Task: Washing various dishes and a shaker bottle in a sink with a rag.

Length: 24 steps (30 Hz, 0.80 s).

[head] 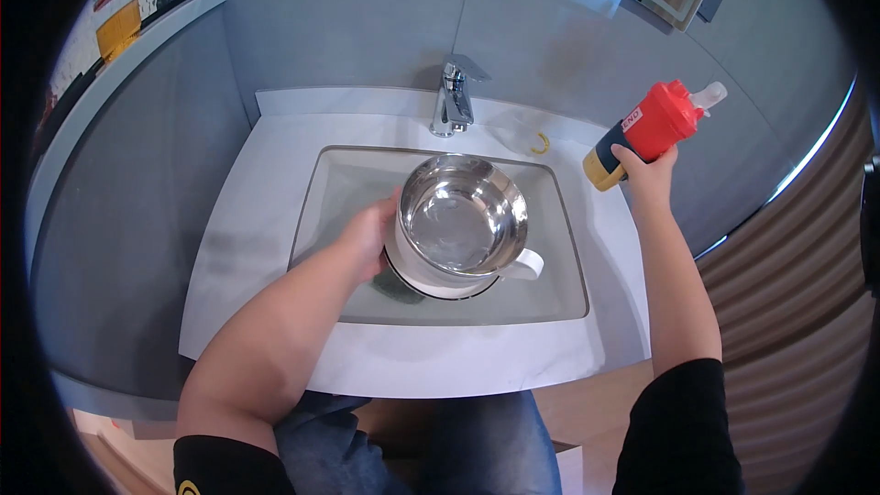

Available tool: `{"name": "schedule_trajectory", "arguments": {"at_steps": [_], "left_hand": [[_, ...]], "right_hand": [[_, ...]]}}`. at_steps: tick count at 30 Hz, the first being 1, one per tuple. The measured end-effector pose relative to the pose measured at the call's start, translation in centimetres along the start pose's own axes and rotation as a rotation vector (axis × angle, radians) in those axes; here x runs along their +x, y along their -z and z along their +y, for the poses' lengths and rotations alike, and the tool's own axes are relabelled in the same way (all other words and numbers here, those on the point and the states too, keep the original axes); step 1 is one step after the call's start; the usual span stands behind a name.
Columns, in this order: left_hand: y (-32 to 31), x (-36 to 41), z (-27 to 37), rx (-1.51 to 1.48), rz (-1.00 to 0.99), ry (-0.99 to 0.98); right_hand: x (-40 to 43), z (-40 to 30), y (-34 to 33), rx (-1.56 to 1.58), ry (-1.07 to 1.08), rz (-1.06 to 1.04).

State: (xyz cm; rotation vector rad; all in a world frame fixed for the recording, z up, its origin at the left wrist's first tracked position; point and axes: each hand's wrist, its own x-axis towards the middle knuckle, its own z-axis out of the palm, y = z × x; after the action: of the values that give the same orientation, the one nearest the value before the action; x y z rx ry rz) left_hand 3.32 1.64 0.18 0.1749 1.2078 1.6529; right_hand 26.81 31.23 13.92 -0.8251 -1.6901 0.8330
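Over the sink basin (550, 234) is a round stainless-steel-lined container (464, 213) with a white outer wall and a white handle. My left hand (371, 234) holds its left side; part of my fingers is hidden behind it. The inside is shiny, and I cannot tell whether liquid is in it. At the right, my right hand (646, 168) grips a bottle (643, 130) with a red top, a dark middle and a yellowish lower part, tilted above the counter. A translucent spout or cap sticks out from its red top.
A chrome faucet (454, 100) stands behind the basin. A small clear item with a yellow curved part (541, 144) lies right of it on the white counter (447, 361). Something dark green (397, 289) is in the basin. A grey panel (137, 220) borders the left, a pleated curtain (790, 330) the right.
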Motion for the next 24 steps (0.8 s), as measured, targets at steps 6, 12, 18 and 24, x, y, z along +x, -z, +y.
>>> {"name": "schedule_trajectory", "arguments": {"at_steps": [6, 12, 18, 24], "left_hand": [[-0.2, -0.4, 0.2, 0.025, 0.009, 0.033], [-1.1, -1.3, 0.4, 0.03, -0.025, 0.022], [-0.2, -0.4, 0.1, 0.006, -0.132, 0.01], [-0.8, -1.7, 0.4, -0.019, -0.115, -0.01]], "right_hand": [[-4.8, -5.8, -1.3, 0.35, 0.035, -0.352], [-11.0, -9.0, -5.9, 0.478, -0.011, -0.669], [-13.5, -8.3, -8.7, 0.306, 0.077, -0.748], [-13.2, -9.9, -8.5, 0.206, 0.066, -0.805]]}}
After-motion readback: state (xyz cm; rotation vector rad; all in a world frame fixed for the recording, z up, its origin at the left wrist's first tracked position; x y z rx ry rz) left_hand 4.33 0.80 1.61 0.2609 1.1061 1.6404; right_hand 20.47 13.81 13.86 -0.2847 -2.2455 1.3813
